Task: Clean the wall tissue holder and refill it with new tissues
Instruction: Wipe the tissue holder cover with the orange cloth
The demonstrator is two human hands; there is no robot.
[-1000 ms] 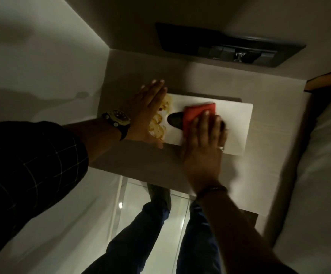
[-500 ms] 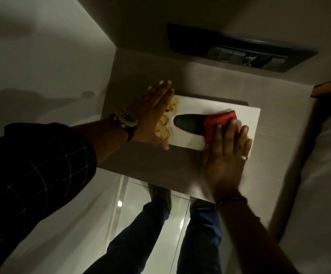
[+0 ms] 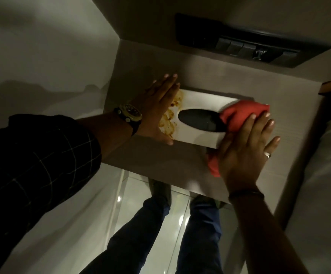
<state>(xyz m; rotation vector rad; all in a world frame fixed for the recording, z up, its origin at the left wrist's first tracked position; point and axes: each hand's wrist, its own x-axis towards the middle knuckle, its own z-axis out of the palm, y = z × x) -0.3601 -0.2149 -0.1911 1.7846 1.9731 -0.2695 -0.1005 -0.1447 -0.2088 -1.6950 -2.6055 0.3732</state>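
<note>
Half the cleaning looks undone to me: the white tissue holder point(image 3: 200, 107) on the wall panel point(image 3: 160, 161) shows yellow stains point(image 3: 168, 119) beside my flat, empty left hand point(image 3: 158, 107). My right hand point(image 3: 245, 147) presses the red cloth point(image 3: 237, 113) flat at the holder's right end. No tissues show in the slot point(image 3: 198, 120).

A brown worktop point(image 3: 180, 155) sits in the corner by a pale wall. A white tissue box point(image 3: 196, 101) lies flat on it, with a dark oval hole on top and yellow-brown stains at its left end. A red cloth point(image 3: 237, 113) lies over the box's right end and touches the worktop too.
</note>
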